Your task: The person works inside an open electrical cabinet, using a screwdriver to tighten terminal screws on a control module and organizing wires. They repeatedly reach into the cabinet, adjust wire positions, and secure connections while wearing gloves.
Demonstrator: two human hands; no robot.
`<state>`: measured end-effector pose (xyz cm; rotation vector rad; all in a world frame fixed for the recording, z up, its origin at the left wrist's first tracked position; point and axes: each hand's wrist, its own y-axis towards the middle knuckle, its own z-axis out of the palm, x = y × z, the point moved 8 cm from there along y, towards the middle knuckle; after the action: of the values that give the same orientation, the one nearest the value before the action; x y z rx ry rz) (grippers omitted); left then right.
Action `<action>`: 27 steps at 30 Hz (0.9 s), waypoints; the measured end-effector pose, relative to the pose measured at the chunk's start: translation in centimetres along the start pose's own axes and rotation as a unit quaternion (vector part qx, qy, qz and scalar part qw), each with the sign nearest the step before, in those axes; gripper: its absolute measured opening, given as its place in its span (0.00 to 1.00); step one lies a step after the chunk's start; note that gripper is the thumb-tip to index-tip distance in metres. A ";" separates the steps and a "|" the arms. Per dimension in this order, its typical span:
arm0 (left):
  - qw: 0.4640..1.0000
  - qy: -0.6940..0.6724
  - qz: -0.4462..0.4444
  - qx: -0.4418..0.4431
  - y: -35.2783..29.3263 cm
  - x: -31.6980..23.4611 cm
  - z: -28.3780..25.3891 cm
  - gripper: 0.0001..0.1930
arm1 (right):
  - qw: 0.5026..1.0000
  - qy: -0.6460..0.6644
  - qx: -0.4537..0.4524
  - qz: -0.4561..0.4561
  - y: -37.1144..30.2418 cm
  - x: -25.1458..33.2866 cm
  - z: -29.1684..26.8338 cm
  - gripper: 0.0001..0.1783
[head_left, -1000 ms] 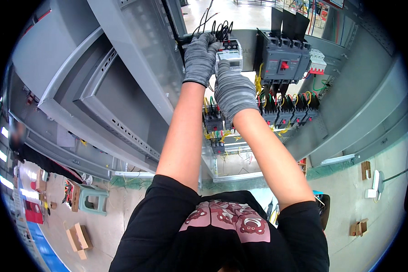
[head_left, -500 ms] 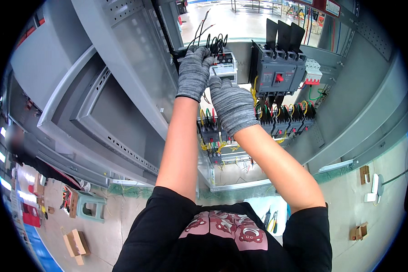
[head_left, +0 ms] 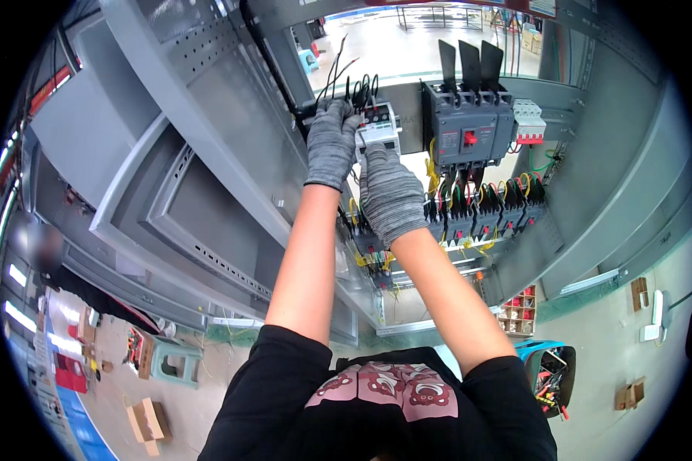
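Compared with half a second ago, both gloved hands remain at the white meter [head_left: 380, 132], but the view has shifted: the teal-rimmed tool box [head_left: 559, 369] and the compartment box [head_left: 521, 311] now appear beside the right arm. The meter is a small boxy unit with a black terminal part on top, where looped black wires [head_left: 365, 91] enter. It sits near the left end of the grey mounting plate [head_left: 410, 127], left of the large breaker [head_left: 473, 132]. The left hand [head_left: 328, 146] has its fingers bent beside the meter's left side; the right hand [head_left: 390, 192] has fingers curled at its lower front. Whether they grip anything, I cannot tell.
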<state>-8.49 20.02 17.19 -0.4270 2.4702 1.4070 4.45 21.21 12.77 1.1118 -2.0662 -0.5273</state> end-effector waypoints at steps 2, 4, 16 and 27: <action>1.000 -0.006 0.000 0.011 0.3 -0.3 0.2 0.13 | 0.996 0.059 -0.010 0.059 0.1 -1.3 0.1 0.20; 0.999 -0.049 -0.010 0.017 0.9 -1.1 1.3 0.12 | 0.992 0.073 -0.038 0.099 0.3 -2.8 -1.0 0.21; 0.999 -0.031 -0.012 0.002 -0.1 0.3 -0.3 0.11 | 0.978 0.037 -0.157 -0.131 -1.3 0.7 -2.0 0.13; 1.000 -0.007 -0.020 0.021 0.1 -0.4 -0.3 0.10 | 0.951 0.037 -0.154 -0.264 -1.4 0.6 -1.8 0.13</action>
<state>-8.24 19.83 17.60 -0.4541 2.4615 1.3355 6.37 19.92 13.26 1.4621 -1.5396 -1.0127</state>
